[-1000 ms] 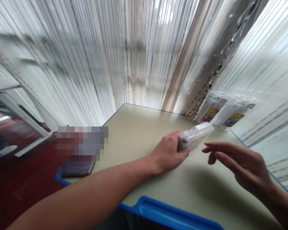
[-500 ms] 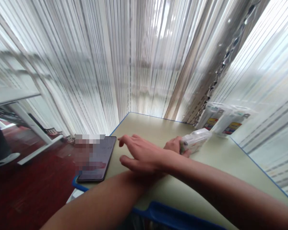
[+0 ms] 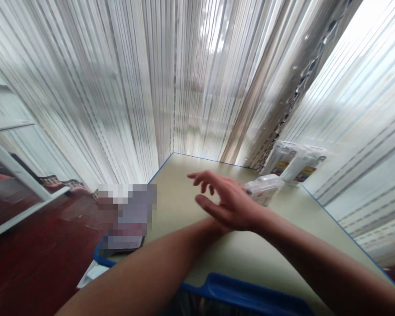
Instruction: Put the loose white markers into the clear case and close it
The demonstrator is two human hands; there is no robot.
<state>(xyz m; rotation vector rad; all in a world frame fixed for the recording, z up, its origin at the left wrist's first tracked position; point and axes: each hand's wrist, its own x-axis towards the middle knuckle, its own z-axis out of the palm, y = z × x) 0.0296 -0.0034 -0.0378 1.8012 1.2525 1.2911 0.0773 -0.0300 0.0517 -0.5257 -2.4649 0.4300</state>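
My right hand (image 3: pixel 225 199) hovers over the middle of the beige table (image 3: pixel 250 254), crossed above my left arm, its fingers spread and holding nothing. My left forearm (image 3: pixel 164 259) runs up under it, so the left hand is almost wholly hidden behind the right one. Just beyond the hands a clear plastic packet (image 3: pixel 265 188) lies on the table, at the spot where the left hand ends. Whether the left fingers grip it cannot be seen.
A dark phone (image 3: pixel 127 224) lies at the table's left edge. Two white packets with coloured labels (image 3: pixel 292 164) lean at the back right corner. Striped sheer curtains (image 3: pixel 184 87) close in the table's far sides. A blue rim (image 3: pixel 243 294) edges the near side.
My right hand has drawn back from near the phone toward the table's middle and lifted slightly. My left arm and the clear packet have stayed put.
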